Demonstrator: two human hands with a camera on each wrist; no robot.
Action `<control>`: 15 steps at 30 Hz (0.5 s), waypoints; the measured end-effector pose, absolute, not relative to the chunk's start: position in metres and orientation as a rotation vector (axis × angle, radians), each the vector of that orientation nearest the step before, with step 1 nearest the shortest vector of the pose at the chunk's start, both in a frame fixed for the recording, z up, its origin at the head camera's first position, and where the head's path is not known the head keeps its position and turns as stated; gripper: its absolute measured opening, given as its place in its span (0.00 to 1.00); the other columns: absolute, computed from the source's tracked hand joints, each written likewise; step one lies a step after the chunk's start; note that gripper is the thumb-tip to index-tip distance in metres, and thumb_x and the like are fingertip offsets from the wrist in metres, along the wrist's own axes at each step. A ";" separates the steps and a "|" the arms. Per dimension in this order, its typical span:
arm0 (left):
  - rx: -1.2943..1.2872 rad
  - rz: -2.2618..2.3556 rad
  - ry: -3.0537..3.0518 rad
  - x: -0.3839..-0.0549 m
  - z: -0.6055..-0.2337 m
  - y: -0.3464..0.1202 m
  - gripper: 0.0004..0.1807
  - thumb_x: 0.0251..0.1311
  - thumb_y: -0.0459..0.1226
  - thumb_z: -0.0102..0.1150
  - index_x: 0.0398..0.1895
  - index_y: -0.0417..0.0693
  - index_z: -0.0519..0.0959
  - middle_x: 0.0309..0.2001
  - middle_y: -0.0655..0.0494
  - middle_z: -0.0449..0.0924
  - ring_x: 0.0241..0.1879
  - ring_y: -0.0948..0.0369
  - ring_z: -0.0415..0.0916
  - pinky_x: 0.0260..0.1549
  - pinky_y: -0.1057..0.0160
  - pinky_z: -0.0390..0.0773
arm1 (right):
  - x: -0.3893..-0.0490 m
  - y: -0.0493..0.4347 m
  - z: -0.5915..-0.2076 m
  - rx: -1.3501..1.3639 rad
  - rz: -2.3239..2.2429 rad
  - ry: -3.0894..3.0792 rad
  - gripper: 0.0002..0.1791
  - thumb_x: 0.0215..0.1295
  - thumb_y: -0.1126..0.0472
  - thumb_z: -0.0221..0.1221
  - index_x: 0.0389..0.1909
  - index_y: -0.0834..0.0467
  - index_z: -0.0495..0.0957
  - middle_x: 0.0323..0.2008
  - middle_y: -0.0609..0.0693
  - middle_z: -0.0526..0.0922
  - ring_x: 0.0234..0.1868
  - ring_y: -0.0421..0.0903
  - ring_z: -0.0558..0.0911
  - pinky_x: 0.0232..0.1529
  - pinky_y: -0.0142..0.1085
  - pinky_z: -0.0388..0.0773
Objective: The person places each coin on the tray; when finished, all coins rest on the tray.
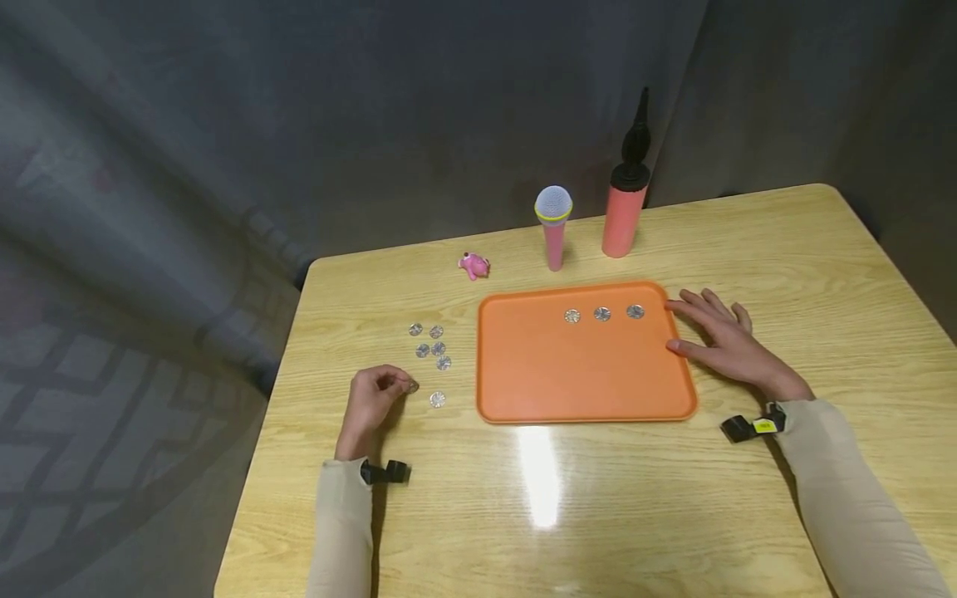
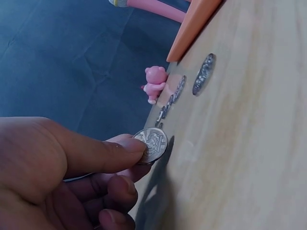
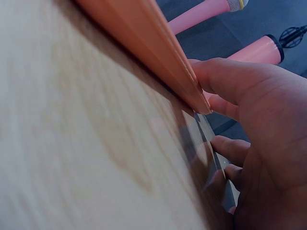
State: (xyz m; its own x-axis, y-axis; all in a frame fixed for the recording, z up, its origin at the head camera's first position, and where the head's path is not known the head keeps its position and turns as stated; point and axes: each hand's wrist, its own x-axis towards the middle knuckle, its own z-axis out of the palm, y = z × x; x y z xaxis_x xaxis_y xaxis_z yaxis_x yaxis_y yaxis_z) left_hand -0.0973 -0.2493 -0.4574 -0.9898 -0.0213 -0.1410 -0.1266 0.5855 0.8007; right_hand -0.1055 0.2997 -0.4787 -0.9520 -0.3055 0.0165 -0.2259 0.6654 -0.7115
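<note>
My left hand [image 1: 371, 400] pinches a silver coin [image 2: 154, 144] between thumb and forefinger, low over the table left of the tray. Several more coins [image 1: 439, 349] lie loose between that hand and the tray, with one coin [image 1: 437, 399] nearer the front. The orange tray [image 1: 583, 378] lies flat and carries three coins in a row near its far right edge; one is the rightmost coin [image 1: 635, 311]. At the tray's right rim, my right hand [image 1: 723, 340] has its fingers spread, thumb and forefinger touching the rim.
Behind the tray a pink toy microphone [image 1: 554, 241] stands upright, and right of it a pink hand pump [image 1: 622, 220] with a black top. A small pink animal figure [image 1: 474, 266] sits at the back left. Grey curtain [image 1: 449, 124] hangs behind the wooden table [image 1: 613, 507].
</note>
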 end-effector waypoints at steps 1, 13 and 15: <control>-0.129 1.382 2.687 -0.098 -0.457 -0.249 0.05 0.57 0.23 0.64 0.35 0.33 0.85 0.38 0.37 0.86 0.31 0.65 0.77 0.32 0.74 0.76 | -0.105 0.300 -0.479 -0.449 -1.162 2.772 0.38 0.69 0.53 0.61 0.76 0.56 0.59 0.77 0.71 0.49 0.80 0.70 0.37 0.70 0.69 0.20; -0.129 1.386 2.715 -0.111 -0.442 -0.242 0.06 0.59 0.22 0.59 0.36 0.34 0.85 0.35 0.41 0.84 0.28 0.63 0.72 0.26 0.72 0.71 | -0.105 0.299 -0.478 -0.436 -1.162 2.774 0.38 0.68 0.53 0.62 0.75 0.56 0.60 0.77 0.70 0.50 0.80 0.70 0.38 0.71 0.69 0.21; -0.120 1.404 2.711 -0.114 -0.439 -0.240 0.07 0.59 0.22 0.58 0.36 0.34 0.85 0.34 0.41 0.83 0.26 0.64 0.70 0.23 0.72 0.70 | -0.105 0.299 -0.478 -0.436 -1.162 2.774 0.38 0.68 0.53 0.62 0.75 0.57 0.60 0.77 0.70 0.50 0.80 0.70 0.38 0.71 0.69 0.22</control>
